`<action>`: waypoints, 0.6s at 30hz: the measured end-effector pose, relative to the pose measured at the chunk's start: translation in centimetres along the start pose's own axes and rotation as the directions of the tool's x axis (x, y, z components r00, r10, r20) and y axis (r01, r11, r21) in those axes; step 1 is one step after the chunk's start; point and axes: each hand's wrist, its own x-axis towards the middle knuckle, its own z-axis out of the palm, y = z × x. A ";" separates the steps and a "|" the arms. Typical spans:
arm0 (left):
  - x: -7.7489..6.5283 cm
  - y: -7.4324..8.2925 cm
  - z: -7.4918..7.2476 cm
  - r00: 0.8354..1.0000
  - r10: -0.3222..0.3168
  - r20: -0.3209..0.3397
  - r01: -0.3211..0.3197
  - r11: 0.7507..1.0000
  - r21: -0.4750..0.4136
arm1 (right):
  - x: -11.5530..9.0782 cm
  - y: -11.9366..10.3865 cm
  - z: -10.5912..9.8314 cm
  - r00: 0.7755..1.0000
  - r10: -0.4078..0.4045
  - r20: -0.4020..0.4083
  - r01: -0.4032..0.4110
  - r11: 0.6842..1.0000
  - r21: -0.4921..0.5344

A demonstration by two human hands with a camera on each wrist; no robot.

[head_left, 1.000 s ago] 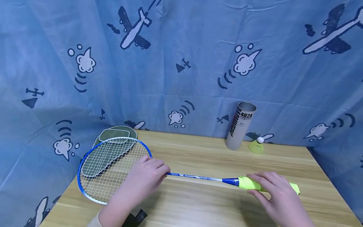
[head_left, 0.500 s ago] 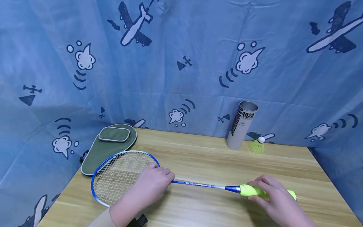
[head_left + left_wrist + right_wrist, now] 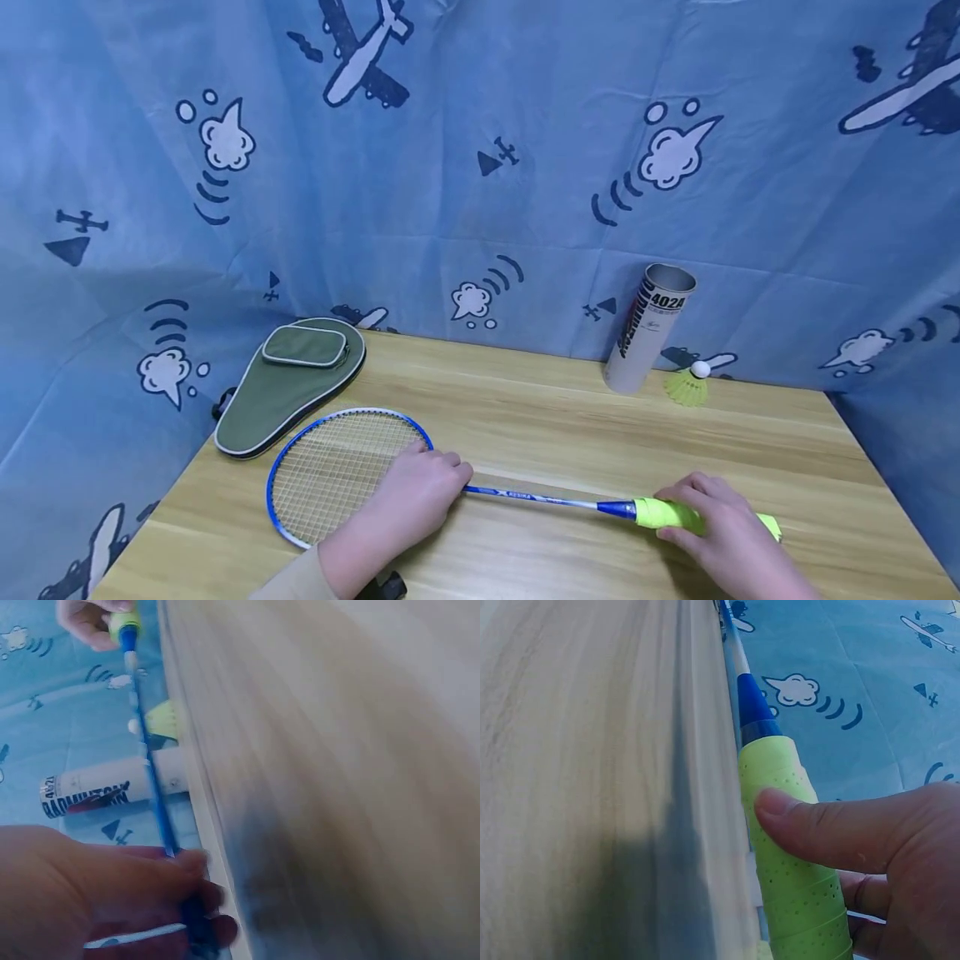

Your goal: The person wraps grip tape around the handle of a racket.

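Observation:
A blue badminton racket [image 3: 525, 497] lies crosswise between both hands, its strung head [image 3: 330, 475] to the left and its yellow-green grip [image 3: 667, 515] to the right. My left hand [image 3: 420, 500] pinches the shaft just beside the head; the left wrist view shows thumb and fingers round the blue shaft [image 3: 154, 787]. On the handle, my right hand [image 3: 723, 533] holds the wrapped grip, thumb on the near side in the right wrist view, where the perforated wrap [image 3: 795, 900] shows clearly. Whether the racket touches the table or hovers just above it, I cannot tell.
A green racket cover [image 3: 281, 400] with a small pocket lies at the back left of the wooden table [image 3: 510, 392]. Toward the back right stands a shuttlecock tube [image 3: 647, 333], with a yellow shuttlecock [image 3: 687, 387] beside it. Patterned blue cloth [image 3: 420, 192] hangs behind.
The racket's head has come down and to the right, away from over the green cover, with both hands still holding it. The head view has shifted slightly.

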 end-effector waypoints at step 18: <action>-0.6 0.6 0.2 0.999 -0.022 0.032 0.022 1.000 -0.003 | -0.2 0.2 0.8 0.990 0.036 0.138 -0.043 0.998 0.052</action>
